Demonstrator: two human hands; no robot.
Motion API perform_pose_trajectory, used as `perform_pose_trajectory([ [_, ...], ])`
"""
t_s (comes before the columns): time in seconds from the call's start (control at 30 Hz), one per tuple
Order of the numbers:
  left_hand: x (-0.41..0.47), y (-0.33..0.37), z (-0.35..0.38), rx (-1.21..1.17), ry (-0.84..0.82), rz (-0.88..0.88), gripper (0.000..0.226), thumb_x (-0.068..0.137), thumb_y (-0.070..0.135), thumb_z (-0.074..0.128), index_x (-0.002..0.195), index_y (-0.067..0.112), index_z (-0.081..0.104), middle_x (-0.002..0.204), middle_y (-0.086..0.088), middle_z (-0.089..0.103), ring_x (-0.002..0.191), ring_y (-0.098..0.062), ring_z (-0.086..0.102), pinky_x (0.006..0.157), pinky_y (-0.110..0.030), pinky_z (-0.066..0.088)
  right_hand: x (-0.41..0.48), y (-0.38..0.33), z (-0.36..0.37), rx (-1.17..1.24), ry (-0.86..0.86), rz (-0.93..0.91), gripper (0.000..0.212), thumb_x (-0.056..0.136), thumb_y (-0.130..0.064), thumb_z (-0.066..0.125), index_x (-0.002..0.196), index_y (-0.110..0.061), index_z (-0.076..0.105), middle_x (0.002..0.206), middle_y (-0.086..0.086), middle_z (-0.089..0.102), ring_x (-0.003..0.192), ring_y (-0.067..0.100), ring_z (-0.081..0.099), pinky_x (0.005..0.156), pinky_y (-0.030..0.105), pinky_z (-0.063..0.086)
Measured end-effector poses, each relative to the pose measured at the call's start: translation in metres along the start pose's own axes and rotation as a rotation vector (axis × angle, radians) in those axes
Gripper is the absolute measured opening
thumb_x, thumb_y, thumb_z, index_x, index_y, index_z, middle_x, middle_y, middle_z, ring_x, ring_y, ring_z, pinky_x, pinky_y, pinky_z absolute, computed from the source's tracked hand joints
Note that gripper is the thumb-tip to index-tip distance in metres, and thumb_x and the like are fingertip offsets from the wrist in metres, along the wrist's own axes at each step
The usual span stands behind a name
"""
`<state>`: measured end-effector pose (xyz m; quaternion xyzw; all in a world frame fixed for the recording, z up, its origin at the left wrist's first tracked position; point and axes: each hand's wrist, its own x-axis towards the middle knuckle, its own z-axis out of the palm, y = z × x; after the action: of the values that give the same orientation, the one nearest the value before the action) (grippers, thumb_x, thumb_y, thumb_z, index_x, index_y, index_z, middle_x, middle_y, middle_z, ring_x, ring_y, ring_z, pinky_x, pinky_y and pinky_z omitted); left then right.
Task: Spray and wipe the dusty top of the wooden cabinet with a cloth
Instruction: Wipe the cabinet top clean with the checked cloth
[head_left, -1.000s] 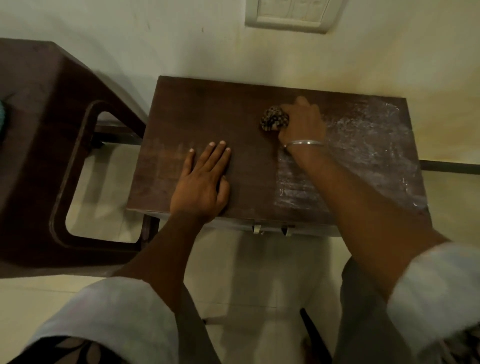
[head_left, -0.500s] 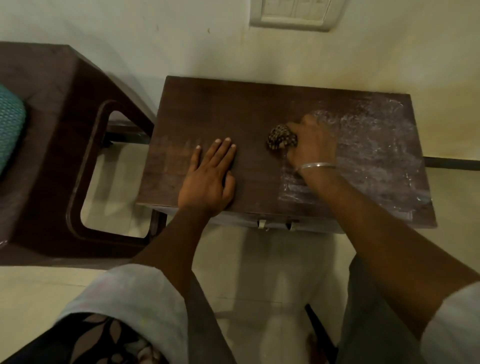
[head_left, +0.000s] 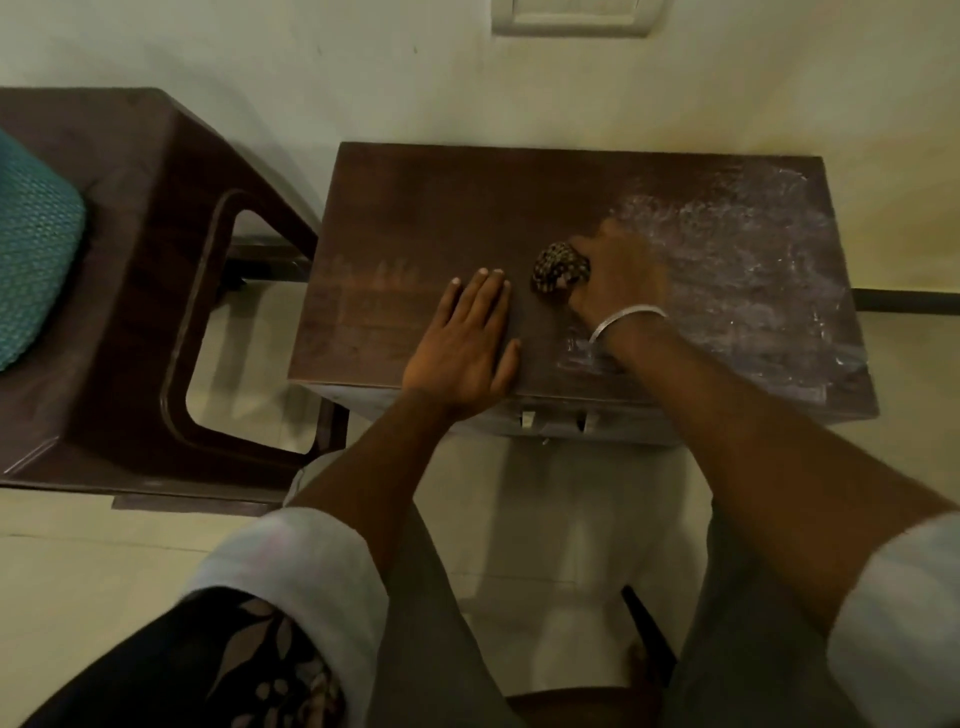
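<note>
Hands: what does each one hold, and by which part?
The right hand grips the bunched patterned cloth by its right side, on the cabinet top. The left hand holds nothing; it rests flat on the top.

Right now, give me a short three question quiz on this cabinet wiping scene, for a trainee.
1. True or false: the left hand lies flat on the cabinet top.
2. Which hand grips the patterned cloth: A left, B right?
3. Fill in: the whitish smears cover the top's ____ side, as the person sees it.
Key: 1 true; 2 B, the right hand; 3 right.
</note>
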<state>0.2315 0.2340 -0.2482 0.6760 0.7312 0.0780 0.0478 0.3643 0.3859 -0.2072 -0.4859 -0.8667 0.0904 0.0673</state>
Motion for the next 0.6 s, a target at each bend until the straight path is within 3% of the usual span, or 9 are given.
perform_pose_trajectory([
  [0.13,0.002,-0.006,0.0,-0.004,0.01,-0.019,0.07,0.102,0.047,0.024,0.159,0.006,0.023,0.168,-0.011,0.018,0.157,-0.021,0.011,0.127,-0.046,0.007,0.028,-0.003,-0.008,0.034,-0.049,0.061,0.045,0.08,-0.02,0.073,0.124,-0.024,0.062,0.122,0.01,0.051,0.113,0.035,0.052,0.09,0.041,0.048],
  [0.33,0.002,-0.008,0.002,-0.034,0.034,-0.028,0.075,0.1,0.052,0.031,0.16,0.008,0.023,0.169,-0.007,0.018,0.157,-0.017,0.011,0.127,-0.044,0.008,-0.024,0.0,-0.001,-0.027,-0.012,-0.013,0.047,0.075,-0.014,0.072,0.119,-0.027,0.063,0.113,0.007,0.054,0.103,0.032,0.055,0.075,0.034,0.047],
  [0.5,0.002,-0.007,0.003,-0.042,0.035,-0.031,0.074,0.1,0.053,0.031,0.16,0.009,0.023,0.169,-0.006,0.018,0.156,-0.017,0.012,0.128,-0.044,0.008,0.003,-0.004,-0.009,0.039,-0.032,0.054,0.043,0.081,-0.013,0.067,0.123,-0.022,0.063,0.13,0.012,0.05,0.121,0.034,0.047,0.093,0.041,0.046],
  [0.6,0.002,-0.007,0.003,-0.042,0.038,-0.038,0.073,0.1,0.052,0.03,0.16,0.01,0.023,0.169,-0.006,0.018,0.156,-0.016,0.011,0.128,-0.042,0.007,-0.014,-0.005,-0.008,0.008,-0.04,0.056,0.044,0.081,-0.013,0.069,0.123,-0.024,0.062,0.123,0.009,0.052,0.115,0.032,0.05,0.087,0.037,0.047],
])
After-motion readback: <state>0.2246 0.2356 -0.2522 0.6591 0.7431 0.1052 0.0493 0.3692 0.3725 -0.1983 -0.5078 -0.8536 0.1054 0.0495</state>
